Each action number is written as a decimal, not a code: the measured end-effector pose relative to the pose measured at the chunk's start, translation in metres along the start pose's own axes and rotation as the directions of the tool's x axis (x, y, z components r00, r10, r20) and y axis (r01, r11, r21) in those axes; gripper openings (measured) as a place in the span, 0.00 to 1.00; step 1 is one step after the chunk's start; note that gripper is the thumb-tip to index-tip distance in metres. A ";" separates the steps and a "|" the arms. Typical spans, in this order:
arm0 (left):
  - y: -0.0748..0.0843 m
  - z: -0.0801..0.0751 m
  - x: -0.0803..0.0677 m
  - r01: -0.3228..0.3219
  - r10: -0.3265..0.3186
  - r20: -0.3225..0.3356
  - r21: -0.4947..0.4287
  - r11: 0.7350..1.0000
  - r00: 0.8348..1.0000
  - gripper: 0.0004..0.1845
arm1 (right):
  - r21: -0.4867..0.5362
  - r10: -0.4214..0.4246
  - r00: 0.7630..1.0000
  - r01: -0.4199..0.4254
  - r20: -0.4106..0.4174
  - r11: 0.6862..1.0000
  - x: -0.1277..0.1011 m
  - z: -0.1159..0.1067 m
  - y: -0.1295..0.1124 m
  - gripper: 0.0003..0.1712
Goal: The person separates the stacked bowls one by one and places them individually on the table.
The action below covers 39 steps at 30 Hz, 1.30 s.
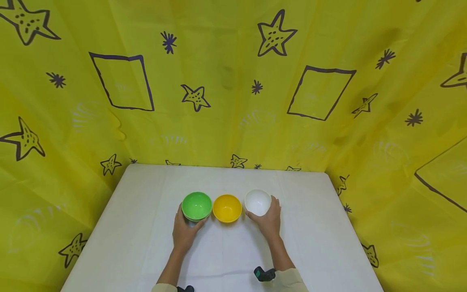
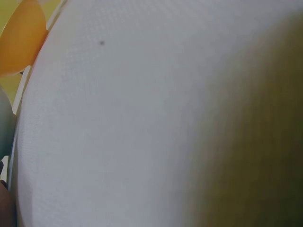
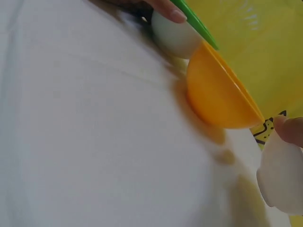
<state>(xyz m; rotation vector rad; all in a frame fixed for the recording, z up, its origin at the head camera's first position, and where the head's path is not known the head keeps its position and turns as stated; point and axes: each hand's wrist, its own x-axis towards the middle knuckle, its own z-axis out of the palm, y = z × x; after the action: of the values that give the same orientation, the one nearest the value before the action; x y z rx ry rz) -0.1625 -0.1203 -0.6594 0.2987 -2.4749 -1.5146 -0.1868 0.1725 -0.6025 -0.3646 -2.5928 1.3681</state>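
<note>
Nearest to me, at the bottom edge, two pale sleeves come in over the white table (image 1: 146, 227), a small dark device strapped at each wrist. The table is covered in a plain white cloth, and yellow sheeting printed with dark stars, bursts and squares hangs close around its far and side edges like a tent.

Three bowls stand in a row across the middle of the table. On the left is the green bowl (image 1: 196, 205); the left hand (image 1: 185, 234) cups its near side, fingers curled up round the wall and thumb at the rim. On the right is the white bowl (image 1: 257, 201), grasped the same way by the right hand (image 1: 269, 221), fingers wrapped along its near and right side. Between them stands the yellow bowl (image 1: 227, 208), just beside both, with no hand on it; the right wrist view shows it close against the green bowl, its underside orange
</note>
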 end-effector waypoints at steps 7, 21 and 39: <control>0.001 -0.001 0.002 -0.012 0.011 -0.003 -0.023 1.000 1.000 0.61 | -0.024 -0.013 1.000 0.013 0.025 1.000 0.001 0.005 0.009 0.66; -0.002 0.001 0.000 -0.002 0.002 -0.013 -0.007 1.000 1.000 0.60 | -0.047 -0.029 0.998 0.032 0.058 0.998 -0.002 0.009 0.015 0.69; -0.001 0.000 0.000 -0.037 0.036 -0.018 -0.020 0.999 0.999 0.60 | 0.111 -0.059 0.998 0.060 -0.015 0.992 -0.008 0.017 0.034 0.73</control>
<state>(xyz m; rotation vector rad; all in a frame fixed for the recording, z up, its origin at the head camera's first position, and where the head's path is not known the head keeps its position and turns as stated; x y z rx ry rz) -0.1628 -0.1206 -0.6604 0.2607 -2.4366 -1.5146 -0.1794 0.1750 -0.6411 -0.2747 -2.4838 1.4773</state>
